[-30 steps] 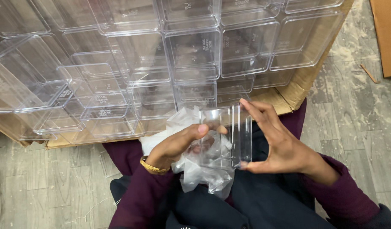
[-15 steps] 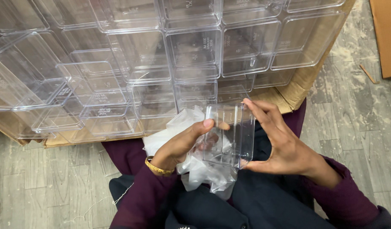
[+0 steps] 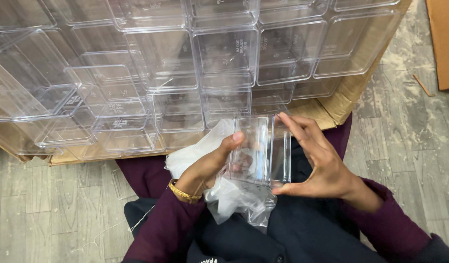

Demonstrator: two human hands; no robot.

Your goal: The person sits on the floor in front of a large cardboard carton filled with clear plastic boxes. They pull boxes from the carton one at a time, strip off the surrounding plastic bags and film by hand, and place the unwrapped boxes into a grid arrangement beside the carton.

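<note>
Left hand [image 3: 212,163] and right hand [image 3: 319,163] gripping clear plastic box [image 3: 260,148] between them, plastic bag [image 3: 234,199] beneath

A: What is held in the hands?
B: One clear plastic box [image 3: 261,148], square and upright, is gripped between the left hand [image 3: 210,165] and the right hand [image 3: 317,160]. A crumpled clear plastic bag [image 3: 229,197] is pressed beneath it.

A: What is recorded around them?
B: Many clear plastic containers [image 3: 185,63] are stacked in a cardboard carton [image 3: 341,97]. A gold bangle [image 3: 183,192] is worn on the left wrist. Grey plank flooring [image 3: 404,122] is seen.
</note>
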